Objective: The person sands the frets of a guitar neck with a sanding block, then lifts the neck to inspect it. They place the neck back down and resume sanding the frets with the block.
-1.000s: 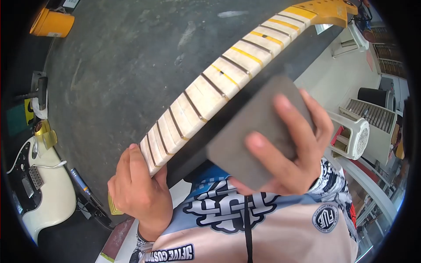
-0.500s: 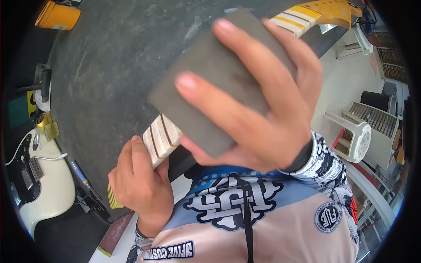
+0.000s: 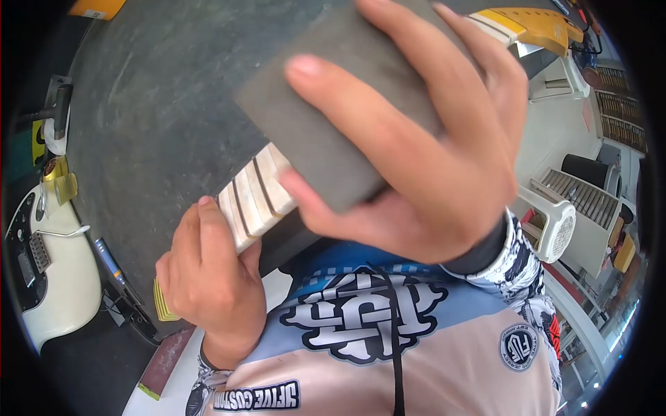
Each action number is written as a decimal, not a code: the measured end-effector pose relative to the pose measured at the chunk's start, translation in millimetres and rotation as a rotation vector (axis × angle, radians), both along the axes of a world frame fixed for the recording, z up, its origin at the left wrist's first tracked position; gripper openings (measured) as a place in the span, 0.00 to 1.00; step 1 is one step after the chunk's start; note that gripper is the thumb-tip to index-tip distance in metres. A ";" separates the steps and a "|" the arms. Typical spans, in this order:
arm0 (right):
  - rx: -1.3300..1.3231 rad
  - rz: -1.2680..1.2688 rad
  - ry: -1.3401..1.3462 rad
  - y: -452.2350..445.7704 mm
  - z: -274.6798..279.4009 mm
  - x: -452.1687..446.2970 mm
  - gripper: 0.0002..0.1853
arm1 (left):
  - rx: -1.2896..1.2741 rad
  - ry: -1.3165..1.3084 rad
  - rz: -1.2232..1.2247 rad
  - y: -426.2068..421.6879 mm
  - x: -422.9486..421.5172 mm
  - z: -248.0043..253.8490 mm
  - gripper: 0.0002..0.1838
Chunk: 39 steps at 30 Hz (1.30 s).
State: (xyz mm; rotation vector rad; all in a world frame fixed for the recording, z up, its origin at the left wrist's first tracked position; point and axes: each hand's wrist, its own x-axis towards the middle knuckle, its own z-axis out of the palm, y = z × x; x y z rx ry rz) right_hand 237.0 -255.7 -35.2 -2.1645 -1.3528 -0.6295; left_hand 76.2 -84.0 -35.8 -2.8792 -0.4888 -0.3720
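My left hand [image 3: 215,277] is closed around the near end of a guitar neck [image 3: 253,191], which has a pale fretboard with dark crosswise lines. The neck slants up to the right, ending in a yellow-orange headstock [image 3: 544,31]. My right hand [image 3: 451,166] grips a flat grey block [image 3: 326,132], apparently a sanding block, lying over the middle of the fretboard. Its fingers spread across the top while the thumb holds the near edge. Block and hand cover most of the neck's middle, and the block's far edge is blurred.
A dark worktop [image 3: 166,104] lies beneath. To the left are a white guitar body [image 3: 69,291], a hammer [image 3: 61,111], a gold-coloured can [image 3: 59,177] and a maroon strip [image 3: 166,360]. An orange container [image 3: 98,7] stands at the top left. A white stool [image 3: 555,225] is at the right.
The block and my right hand have shifted up along the neck, away from my left hand, baring more fretboard near it. My left hand keeps its hold. The whole view has shifted slightly.
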 end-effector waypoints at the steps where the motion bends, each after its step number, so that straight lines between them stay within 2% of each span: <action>1: 0.023 0.005 -0.008 -0.9 -3.1 0.3 0.30 | -0.015 -0.014 -0.002 -0.1 0.2 -0.3 0.25; 4: -0.014 -0.065 0.108 -27.9 -8.3 -30.1 0.29 | -0.047 -0.013 0.001 1.4 0.7 1.9 0.24; 7: 0.040 -0.108 0.103 -47.7 -20.4 -39.8 0.30 | -0.073 0.025 0.028 0.8 2.7 5.9 0.25; 11: 0.102 -0.150 0.061 -37.4 -22.8 -40.4 0.31 | -0.076 0.017 0.015 1.6 3.0 5.5 0.26; 15: 0.098 -0.042 0.067 -10.9 -17.2 -13.8 0.30 | -0.060 0.009 0.004 1.3 0.3 3.7 0.26; 18: 0.006 -0.005 0.030 21.1 -4.4 5.4 0.31 | -0.027 0.010 0.009 0.0 -0.2 1.3 0.25; 21: -0.079 -0.047 0.043 24.2 8.1 4.4 0.33 | -0.004 -0.007 -0.005 0.4 -1.3 -1.1 0.26; 25: -0.022 -0.020 0.088 -8.5 1.5 -13.9 0.28 | -0.015 -0.007 0.003 0.4 0.6 -0.2 0.25; 31: -0.015 -0.052 0.036 22.6 -1.3 3.9 0.30 | -0.005 -0.017 -0.008 0.8 1.8 0.1 0.25; 34: 0.039 -0.031 0.063 1.8 -11.9 -5.2 0.30 | -0.038 -0.008 -0.005 2.6 1.5 2.2 0.24; 39: 0.094 -0.154 0.055 -47.8 -18.5 -41.3 0.31 | -0.078 0.016 0.017 2.2 3.5 6.6 0.23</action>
